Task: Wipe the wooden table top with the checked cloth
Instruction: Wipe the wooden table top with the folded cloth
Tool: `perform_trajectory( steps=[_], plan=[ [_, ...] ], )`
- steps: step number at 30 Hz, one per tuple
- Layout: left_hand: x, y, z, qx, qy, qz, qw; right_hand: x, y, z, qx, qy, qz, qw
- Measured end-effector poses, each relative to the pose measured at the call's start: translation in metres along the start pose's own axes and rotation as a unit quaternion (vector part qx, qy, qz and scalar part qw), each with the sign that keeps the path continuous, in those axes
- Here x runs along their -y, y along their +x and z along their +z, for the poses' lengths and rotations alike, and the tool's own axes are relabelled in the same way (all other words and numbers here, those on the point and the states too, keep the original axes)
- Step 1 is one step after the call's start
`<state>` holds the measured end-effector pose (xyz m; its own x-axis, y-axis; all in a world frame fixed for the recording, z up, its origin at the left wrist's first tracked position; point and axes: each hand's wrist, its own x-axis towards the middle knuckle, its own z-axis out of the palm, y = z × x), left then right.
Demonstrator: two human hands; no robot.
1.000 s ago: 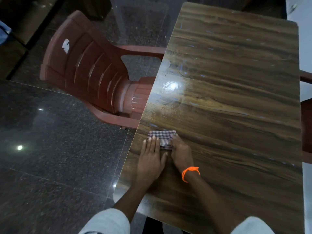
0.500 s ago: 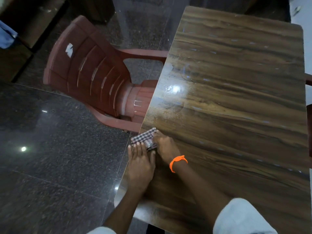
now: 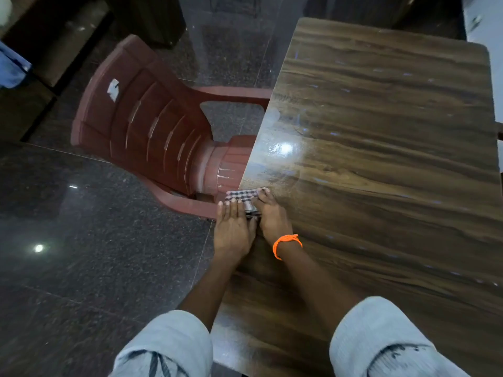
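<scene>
A small folded checked cloth (image 3: 242,198) lies at the left edge of the glossy wooden table top (image 3: 381,159), part of it hanging past the edge. My right hand (image 3: 272,217), with an orange band at the wrist, presses down on the cloth's right side. My left hand (image 3: 234,229) lies flat with fingers together beside it, at the table's edge, its fingertips touching the cloth's near side. Both palms cover the cloth's near part.
A maroon plastic chair (image 3: 152,137) stands pushed against the table's left edge, just beyond the cloth. Dark polished stone floor (image 3: 95,240) spreads to the left. The table surface stretches far and right, with a light glare spot (image 3: 284,148).
Both hands and the cloth have slid left from inside the table to its left edge; the cloth now overhangs the edge.
</scene>
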<state>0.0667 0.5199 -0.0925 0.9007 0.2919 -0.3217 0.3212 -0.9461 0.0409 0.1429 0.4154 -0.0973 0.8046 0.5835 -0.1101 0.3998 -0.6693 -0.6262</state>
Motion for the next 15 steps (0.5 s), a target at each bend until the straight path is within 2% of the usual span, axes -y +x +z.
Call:
perform_trajectory(
  steps=[3,8,15],
  plan=[
    [0.020,-0.004,0.001,0.002,0.023,-0.004,1.000,0.010,0.005,0.007,0.028,-0.031,-0.027,0.999],
    [0.028,-0.052,0.014,-0.003,0.048,0.037,0.998,0.013,-0.041,0.026,0.008,-0.015,-0.047,0.999],
    [-0.026,-0.074,0.022,0.012,0.007,0.138,0.990,-0.030,-0.115,0.011,-0.082,0.026,0.063,0.994]
  ],
)
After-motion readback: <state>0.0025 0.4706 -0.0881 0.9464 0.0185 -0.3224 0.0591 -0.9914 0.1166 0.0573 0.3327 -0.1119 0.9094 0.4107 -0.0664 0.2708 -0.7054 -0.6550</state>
